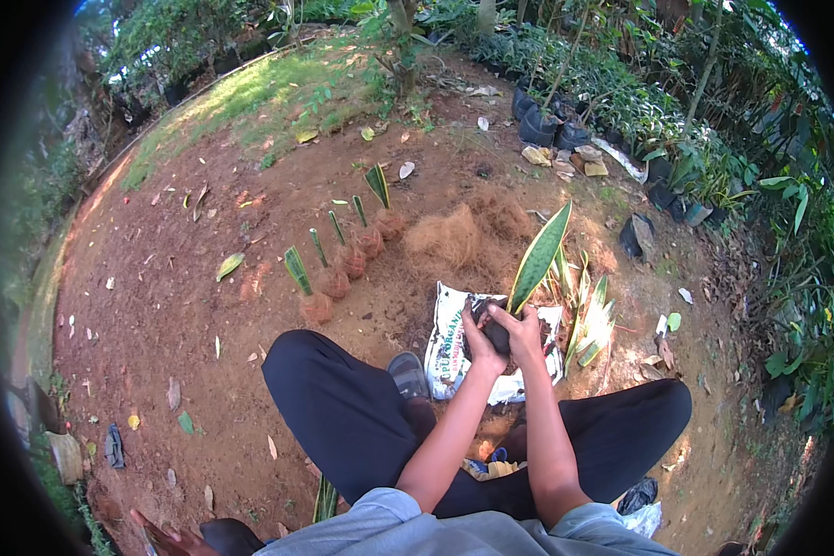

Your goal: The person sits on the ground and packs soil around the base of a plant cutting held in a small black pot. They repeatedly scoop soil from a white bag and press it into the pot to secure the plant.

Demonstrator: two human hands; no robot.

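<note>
My left hand and my right hand are cupped together around a ball of dark soil, over an opened white sack of soil. From the ball rises a tall snake plant leaf with yellow edges, leaning up and right; its base lies by my right thumb. Right of the sack lie several more snake plant leaves. Beyond the sack is a heap of brown coconut fibre. To the left, a slanting row of several fibre-wrapped balls stands on the ground, each with a cut leaf upright in it.
My sandalled foot is against the sack's left side. Black plant bags line the upper right, near a small tree. Another person's hand shows at the lower left. A dark plastic bag lies beside my right thigh.
</note>
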